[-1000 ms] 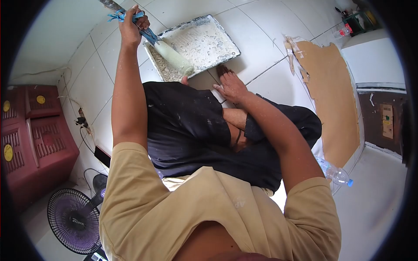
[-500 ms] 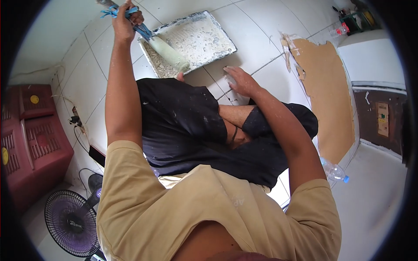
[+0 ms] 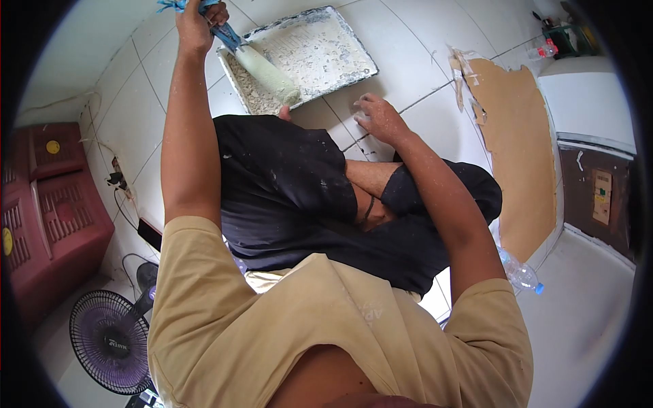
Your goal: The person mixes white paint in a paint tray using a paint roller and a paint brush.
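My left hand [image 3: 197, 24] is wrapped round the upper part of a long pale cylindrical tool [image 3: 265, 71], where blue strips [image 3: 224, 34] are tied. Its thick greenish-white end lies slanted in a wide shallow tray [image 3: 340, 64], against the crumbly off-white material [image 3: 255, 88] inside. The tray's walls are smeared with dried white and dark residue. My right hand [image 3: 381, 119] hovers by the tray's near right side, dusted white, with its fingers apart and loosely bent. Nothing clear shows in it. The top of the tool is cut off by the frame.
My bent legs in dark shorts [image 3: 286, 177] are close to the tray, a toe [image 3: 284, 112] near its edge. Torn brown cardboard [image 3: 517, 149] and a plastic bottle [image 3: 522, 275] lie right. A fan [image 3: 109, 340] and red plastic furniture [image 3: 61, 204] stand left.
My left hand has shifted slightly up toward the frame's top with the tool. My right hand's fingers have drawn in and bent more. The whole view has moved a little.
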Demonstrator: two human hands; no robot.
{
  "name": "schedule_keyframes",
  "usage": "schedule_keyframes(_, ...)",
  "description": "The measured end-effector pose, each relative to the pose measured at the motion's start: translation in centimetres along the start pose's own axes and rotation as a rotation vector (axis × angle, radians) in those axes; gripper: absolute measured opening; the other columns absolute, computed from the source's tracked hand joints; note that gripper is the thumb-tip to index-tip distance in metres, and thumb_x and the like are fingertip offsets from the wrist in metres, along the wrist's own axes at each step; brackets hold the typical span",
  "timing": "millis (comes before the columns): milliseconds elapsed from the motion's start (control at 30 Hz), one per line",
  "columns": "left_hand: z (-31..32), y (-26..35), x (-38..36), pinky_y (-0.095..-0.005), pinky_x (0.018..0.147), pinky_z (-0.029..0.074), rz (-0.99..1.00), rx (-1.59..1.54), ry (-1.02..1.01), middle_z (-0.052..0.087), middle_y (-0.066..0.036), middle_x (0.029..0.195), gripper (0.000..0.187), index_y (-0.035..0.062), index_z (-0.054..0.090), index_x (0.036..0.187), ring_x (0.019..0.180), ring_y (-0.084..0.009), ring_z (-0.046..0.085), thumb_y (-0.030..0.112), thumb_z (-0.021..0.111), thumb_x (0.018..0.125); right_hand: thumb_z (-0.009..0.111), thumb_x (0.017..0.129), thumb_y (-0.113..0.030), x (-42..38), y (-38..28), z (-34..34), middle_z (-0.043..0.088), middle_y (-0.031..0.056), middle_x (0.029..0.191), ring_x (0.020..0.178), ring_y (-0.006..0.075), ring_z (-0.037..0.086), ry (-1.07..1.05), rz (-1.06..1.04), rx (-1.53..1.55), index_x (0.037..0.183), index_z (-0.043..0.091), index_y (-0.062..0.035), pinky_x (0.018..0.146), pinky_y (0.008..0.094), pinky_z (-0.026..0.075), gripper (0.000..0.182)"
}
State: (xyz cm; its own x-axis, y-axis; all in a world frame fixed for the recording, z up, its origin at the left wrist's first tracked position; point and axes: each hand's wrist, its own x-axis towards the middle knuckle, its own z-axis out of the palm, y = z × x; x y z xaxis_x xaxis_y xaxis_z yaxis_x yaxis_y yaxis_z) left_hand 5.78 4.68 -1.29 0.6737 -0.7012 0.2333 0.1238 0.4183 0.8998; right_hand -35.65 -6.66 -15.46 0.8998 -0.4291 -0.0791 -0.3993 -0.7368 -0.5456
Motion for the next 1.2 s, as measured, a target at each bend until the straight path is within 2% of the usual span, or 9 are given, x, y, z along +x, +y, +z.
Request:
schedule_keyframes(200,-0.4,-0.1,0.5,-0.0277,0.047,0.028,-0.075,-0.069,0.000,0.036,0.004,0.059,0.031,0.0173,0.050,0.082,0.047,-0.0103,0.034,0.040,0.053,0.103,0.067,0.091,-0.012,0.6,0.3,0.6,0.067,0.0141,0.109,0.104,0.0332,0.066,-0.035,-0.136,-0.007,0.109,0.074,-0.0022,0.092,0.0421,0.054,0.022)
schedule_keyframes(500,-0.6,-0.7,0.7,-0.0285,0.047,0.029,-0.058,-0.069,0.046,0.037,0.003,0.059,0.028,0.0158,0.053,0.087,0.048,-0.0109,0.036,0.040,0.057,0.100,0.065,0.087,-0.008,1.2,0.6,1.0,0.069,0.0141,0.099,0.099,0.0350,0.066,-0.001,-0.073,-0.005,0.093,0.073,-0.0011,0.089,0.0443,0.054,0.012)
schedule_keyframes(833,-0.6,-0.5,0.1,-0.0304,0.046,0.031,-0.080,-0.026,0.129,0.043,0.000,0.063,0.025,0.0134,0.055,0.095,0.047,-0.0132,0.039,0.037,0.063,0.097,0.070,0.081,-0.011,2.9,-0.7,-0.9,0.071,0.0171,0.091,0.088,0.0352,0.069,-0.139,-0.091,-0.186,0.089,0.074,-0.0010,0.083,0.0442,0.056,0.014)
schedule_keyframes(967,-1.7,-0.5,0.0,-0.0296,0.047,0.032,-0.075,-0.033,0.097,0.043,0.001,0.064,0.025,0.0133,0.055,0.096,0.050,-0.0131,0.041,0.038,0.059,0.099,0.074,0.082,-0.020,6.7,-3.4,-6.9,0.076,0.0114,0.087,0.080,0.0256,0.073,-0.030,-0.214,0.074,0.086,0.076,-0.0059,0.081,0.0370,0.058,0.015)
schedule_keyframes(1033,-1.8,-0.6,0.2,-0.0293,0.047,0.032,-0.084,-0.039,0.097,0.043,0.001,0.065,0.026,0.0132,0.055,0.096,0.051,-0.0131,0.041,0.039,0.058,0.101,0.074,0.085,-0.028,9.6,-6.4,-11.7,0.077,0.0107,0.089,0.082,0.0244,0.073,0.064,-0.315,0.009,0.091,0.077,-0.0071,0.080,0.0360,0.057,0.022)
schedule_keyframes(1067,-2.1,-1.0,0.3,-0.0292,0.047,0.033,-0.057,-0.038,0.085,0.044,0.001,0.066,0.028,0.0130,0.056,0.097,0.051,-0.0132,0.042,0.040,0.057,0.101,0.077,0.087,-0.020,10.6,-8.9,-14.7,0.076,0.0080,0.092,0.085,0.0181,0.071,0.040,-0.269,-0.029,0.097,0.077,-0.0073,0.083,0.0338,0.056,0.016)
schedule_keyframes(1133,-1.9,-1.3,0.1,-0.0291,0.047,0.033,-0.024,-0.018,0.109,0.046,0.000,0.069,0.032,0.0122,0.057,0.100,0.051,-0.0134,0.043,0.044,0.055,0.103,0.077,0.089,-0.027,14.4,-10.2,-18.4,0.076,0.0069,0.092,0.085,0.0194,0.072,0.154,-0.414,-0.092,0.101,0.076,-0.0069,0.083,0.0353,0.057,0.024)
schedule_keyframes(1167,-1.7,-1.2,0.1,-0.0291,0.047,0.033,-0.018,-0.017,0.108,0.046,0.000,0.069,0.032,0.0122,0.057,0.100,0.051,-0.0134,0.043,0.044,0.055,0.103,0.070,0.095,-0.027,15.1,-12.0,-20.2,0.076,0.0103,0.093,0.086,0.0210,0.073,0.288,-0.270,-0.323,0.103,0.075,-0.0054,0.082,0.0377,0.058,0.023)
schedule_keyframes(1200,-1.5,-1.1,0.0,-0.0292,0.047,0.033,-0.024,-0.023,0.118,0.046,0.000,0.069,0.033,0.0119,0.057,0.101,0.051,-0.0135,0.043,0.045,0.054,0.103,0.075,0.089,-0.023,14.6,-15.8,-23.6,0.076,0.0131,0.097,0.088,0.0239,0.072,0.254,-0.273,-0.213,0.107,0.075,-0.0058,0.085,0.0369,0.057,0.025)
